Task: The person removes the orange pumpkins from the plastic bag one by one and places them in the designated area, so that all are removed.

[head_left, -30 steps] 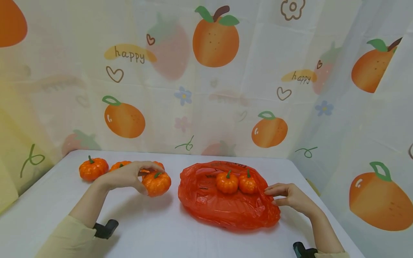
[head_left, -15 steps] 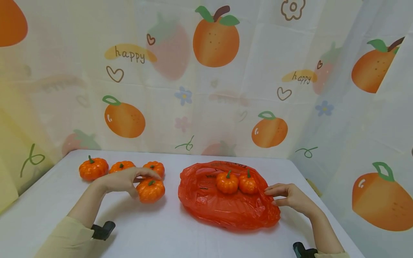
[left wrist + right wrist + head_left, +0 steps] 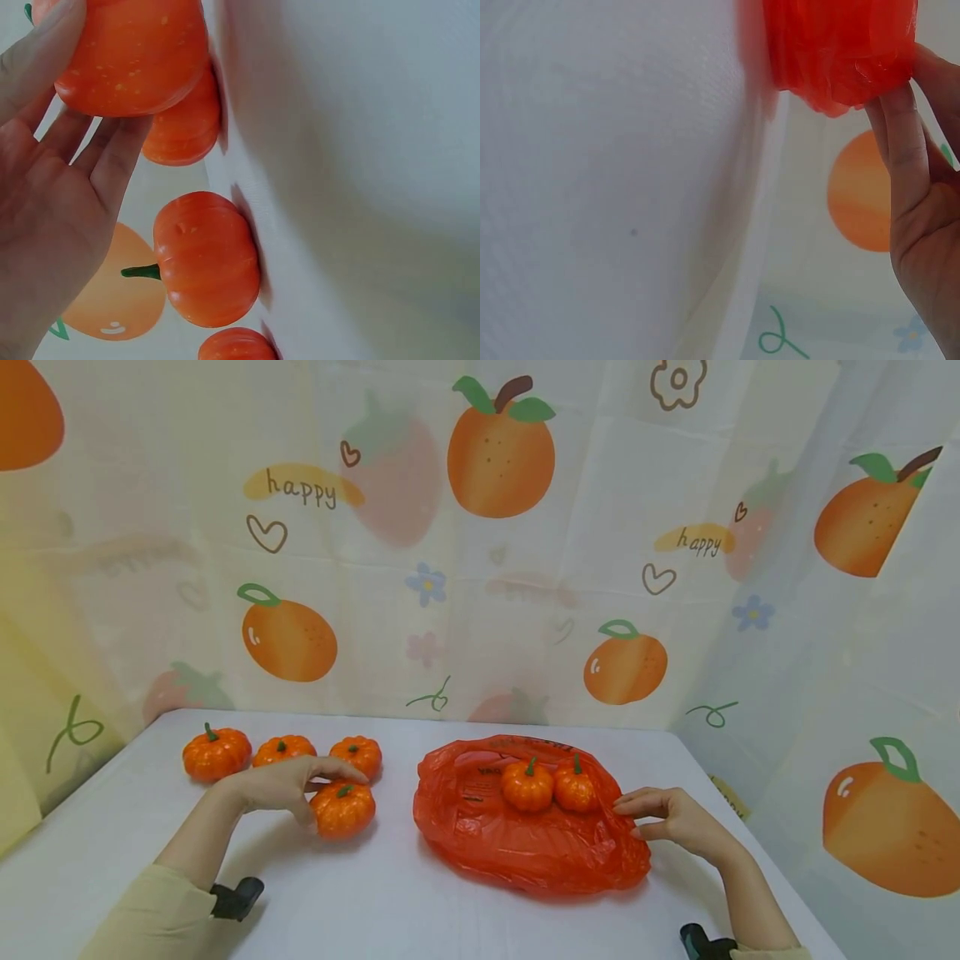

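Observation:
My left hand (image 3: pixel 288 783) grips a small orange pumpkin (image 3: pixel 343 811) with a green stem, thumb on the near side and fingers over the far side. The pumpkin is at or just above the tabletop; I cannot tell which. In the left wrist view, that pumpkin (image 3: pixel 142 56) fills the upper left, with part of the hand (image 3: pixel 56 217) below it. On the right, my right hand (image 3: pixel 678 818) pinches the rim of a spread red plastic bag (image 3: pixel 517 856). Two pumpkins (image 3: pixel 528 786) sit side by side in the bag's opening. The right wrist view shows fingertips against the red plastic (image 3: pixel 840 52).
Behind my left hand stand three more pumpkins in a row: one at far left (image 3: pixel 217 755), one partly hidden (image 3: pixel 285 748), one nearest the bag (image 3: pixel 357 755). The white table (image 3: pixel 420 918) ends before a fruit-print curtain (image 3: pixel 487 610).
My left hand has brought its pumpkin leftward, down and nearer to me, uncovering the pumpkins behind. The right hand and the bag stay put.

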The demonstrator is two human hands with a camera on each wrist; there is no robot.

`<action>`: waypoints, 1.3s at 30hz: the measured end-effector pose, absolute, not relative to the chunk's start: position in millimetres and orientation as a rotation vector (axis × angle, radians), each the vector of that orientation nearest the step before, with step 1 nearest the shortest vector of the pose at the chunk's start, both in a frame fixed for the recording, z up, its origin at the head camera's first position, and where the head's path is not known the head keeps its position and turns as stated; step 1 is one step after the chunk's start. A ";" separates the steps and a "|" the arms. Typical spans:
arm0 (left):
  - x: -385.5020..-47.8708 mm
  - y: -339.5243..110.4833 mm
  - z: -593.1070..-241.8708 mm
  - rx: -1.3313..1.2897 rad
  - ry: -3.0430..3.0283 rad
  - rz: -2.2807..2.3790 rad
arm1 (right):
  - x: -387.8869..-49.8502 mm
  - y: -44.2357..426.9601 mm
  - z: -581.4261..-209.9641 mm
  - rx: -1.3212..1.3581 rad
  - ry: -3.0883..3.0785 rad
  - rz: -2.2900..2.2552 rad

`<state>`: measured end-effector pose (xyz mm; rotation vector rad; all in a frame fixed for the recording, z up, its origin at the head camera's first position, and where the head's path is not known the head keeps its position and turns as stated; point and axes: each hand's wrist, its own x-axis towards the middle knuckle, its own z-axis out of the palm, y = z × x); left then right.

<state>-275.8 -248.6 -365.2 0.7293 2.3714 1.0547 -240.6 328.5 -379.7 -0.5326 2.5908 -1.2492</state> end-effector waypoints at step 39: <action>-272.1 -248.1 -370.4 0.647 2.384 1.058 | -240.1 328.9 -380.6 -0.523 2.577 -1.250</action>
